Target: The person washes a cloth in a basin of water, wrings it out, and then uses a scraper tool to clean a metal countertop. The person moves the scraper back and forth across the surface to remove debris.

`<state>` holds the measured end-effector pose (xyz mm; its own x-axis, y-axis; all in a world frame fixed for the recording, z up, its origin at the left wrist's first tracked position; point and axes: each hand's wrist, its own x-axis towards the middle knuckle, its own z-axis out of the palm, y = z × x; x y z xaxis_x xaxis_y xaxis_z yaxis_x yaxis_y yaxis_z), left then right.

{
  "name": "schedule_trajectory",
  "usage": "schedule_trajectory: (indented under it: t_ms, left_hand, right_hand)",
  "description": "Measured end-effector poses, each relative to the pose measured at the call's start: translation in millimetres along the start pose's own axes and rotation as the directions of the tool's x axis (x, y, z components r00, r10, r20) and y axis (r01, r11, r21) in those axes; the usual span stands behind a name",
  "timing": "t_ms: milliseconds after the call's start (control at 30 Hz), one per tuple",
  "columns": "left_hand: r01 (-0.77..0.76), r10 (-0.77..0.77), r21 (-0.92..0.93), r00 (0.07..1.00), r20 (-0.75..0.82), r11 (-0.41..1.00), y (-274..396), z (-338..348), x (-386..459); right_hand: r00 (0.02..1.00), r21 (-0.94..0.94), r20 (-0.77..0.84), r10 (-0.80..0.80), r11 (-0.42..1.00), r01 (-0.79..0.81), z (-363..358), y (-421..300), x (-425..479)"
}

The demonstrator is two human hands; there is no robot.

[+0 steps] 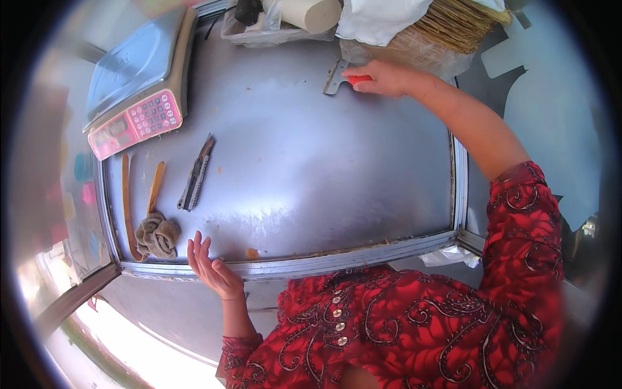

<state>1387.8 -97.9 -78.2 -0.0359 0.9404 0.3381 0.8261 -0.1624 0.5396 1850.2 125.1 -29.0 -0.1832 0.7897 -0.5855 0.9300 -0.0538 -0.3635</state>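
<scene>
My right hand (384, 78) grips the red handle (360, 79) of a flat metal scraper (336, 78). Brown residue runs along the scraper's outer edge, and the tool is at the far right of a metal tabletop (301, 146). Over the near metal rim, my left hand (214, 267) is empty, its fingers apart and pointing up. A crumpled brown cloth (158, 236) lies just left of it. Beyond that hand rests a box cutter (196, 175) with a dirty blade. Two narrow wooden strips (125, 204) extend from around the cloth; whether they join underneath is hidden.
A digital scale (136, 73) with a pink keypad stands at the far left. At the back are a plastic tray (243, 36) holding a pale cylinder (318, 15), a white cloth (381, 19) and a straw brush (452, 26). Raised metal framing (340, 260) borders the tabletop.
</scene>
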Motion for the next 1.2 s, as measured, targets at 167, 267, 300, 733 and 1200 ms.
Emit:
schedule_trajectory:
  t_ms: [167, 267, 300, 733, 1200]
  left_hand:
    - [-0.005, 0.005, -0.016, 1.0, -0.018, 1.0, 0.1, 2.7, 3.8]
    - [0.005, -0.005, -0.008, 1.0, -0.019, 1.0, 1.2, 0.1, 3.0]
    - [0.009, -0.009, -0.007, 1.0, -0.02, 1.0, 1.1, -0.2, 2.9]
    - [-0.01, 0.01, 0.011, 1.0, 0.006, 1.0, -4.6, -2.8, 2.8]
    - [-0.015, 0.018, -0.058, 0.998, 0.058, 0.998, -9.6, -10.6, 0.7]
  right_hand:
    - [0.999, -0.093, 0.033, -0.001, 0.996, 0.004, -9.7, -25.4, 10.9]
    - [0.998, -0.125, 0.051, -0.022, 0.992, 0.028, -13.3, -41.6, 22.9]
    - [0.998, -0.148, 0.061, -0.024, 0.988, 0.033, -15.6, -51.0, 26.0]
    - [0.991, -0.054, -0.019, -0.129, 0.99, 0.128, 0.0, -127.2, 76.8]
    - [0.897, -0.172, -0.186, -0.401, 0.912, 0.372, 46.7, -24.0, 8.6]
